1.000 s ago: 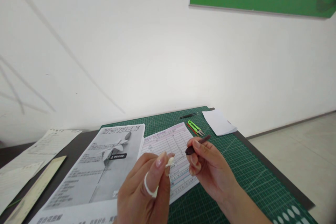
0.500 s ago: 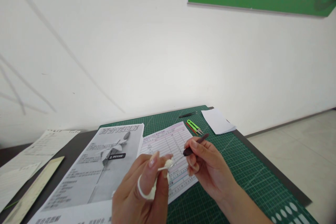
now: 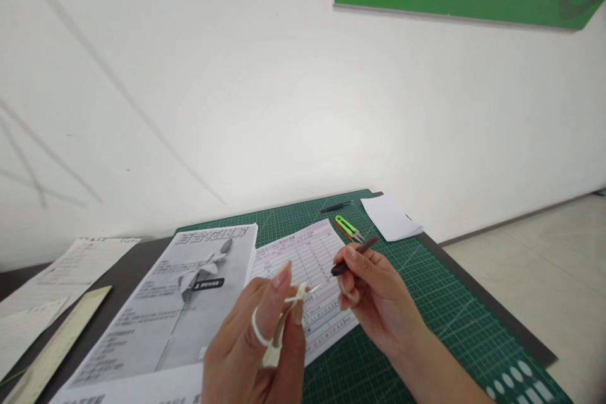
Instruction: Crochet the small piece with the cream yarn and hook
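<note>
My left hand (image 3: 258, 341) pinches a small white crochet piece (image 3: 301, 293) between thumb and fingers. A strand of white yarn (image 3: 258, 328) loops around its index finger and runs to the piece; the rest is partly hidden in the palm. In my right hand (image 3: 374, 290) is a crochet hook with a dark brown handle (image 3: 343, 267), gripped like a pen. Its thin metal shaft points left and its tip meets the white piece. Whether the tip sits inside a loop is too small to tell. Both hands are above a printed chart sheet (image 3: 326, 246).
A green cutting mat (image 3: 454, 328) covers the table. Green thread snips (image 3: 348, 227), dark tweezers (image 3: 336, 206) and white paper (image 3: 391, 218) lie at the back. To the left are a printed flower sheet (image 3: 156, 303), a ruler (image 3: 66, 341) and lined papers (image 3: 71, 271). A wall rises behind.
The crochet hook's tip has shifted slightly at the white piece, and more of its metal shaft shows. My left index finger has lifted a little. The view has moved slightly.
</note>
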`<move>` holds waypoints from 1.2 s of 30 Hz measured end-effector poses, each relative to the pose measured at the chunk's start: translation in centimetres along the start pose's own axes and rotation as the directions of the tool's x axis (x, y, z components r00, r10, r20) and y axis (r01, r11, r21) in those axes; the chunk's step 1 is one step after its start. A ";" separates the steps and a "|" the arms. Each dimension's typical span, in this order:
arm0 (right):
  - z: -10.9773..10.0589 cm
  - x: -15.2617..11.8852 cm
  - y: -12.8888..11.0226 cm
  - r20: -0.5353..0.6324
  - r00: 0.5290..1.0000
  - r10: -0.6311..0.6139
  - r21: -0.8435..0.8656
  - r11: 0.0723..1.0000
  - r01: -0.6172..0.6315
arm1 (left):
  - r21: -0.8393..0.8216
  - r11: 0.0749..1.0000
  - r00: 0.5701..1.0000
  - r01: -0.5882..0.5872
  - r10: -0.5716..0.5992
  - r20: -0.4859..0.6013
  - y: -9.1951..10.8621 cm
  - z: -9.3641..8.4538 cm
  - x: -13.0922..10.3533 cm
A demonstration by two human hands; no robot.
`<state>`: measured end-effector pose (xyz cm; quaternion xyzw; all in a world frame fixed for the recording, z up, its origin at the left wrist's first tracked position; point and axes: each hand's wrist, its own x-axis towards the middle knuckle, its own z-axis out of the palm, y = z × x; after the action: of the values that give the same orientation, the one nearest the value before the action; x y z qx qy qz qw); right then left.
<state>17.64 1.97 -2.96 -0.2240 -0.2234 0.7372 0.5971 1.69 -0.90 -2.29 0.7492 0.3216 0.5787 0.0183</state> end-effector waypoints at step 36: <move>0.6 -0.2 1.2 -0.005 0.994 0.110 0.047 0.993 -0.110 | 0.424 0.901 0.989 -0.088 0.130 -0.072 0.2 -0.3 -0.6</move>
<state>16.37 1.45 -3.24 -0.2248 -0.1910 0.7731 0.5615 1.46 -1.44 -2.65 0.7229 0.3966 0.5325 -0.1915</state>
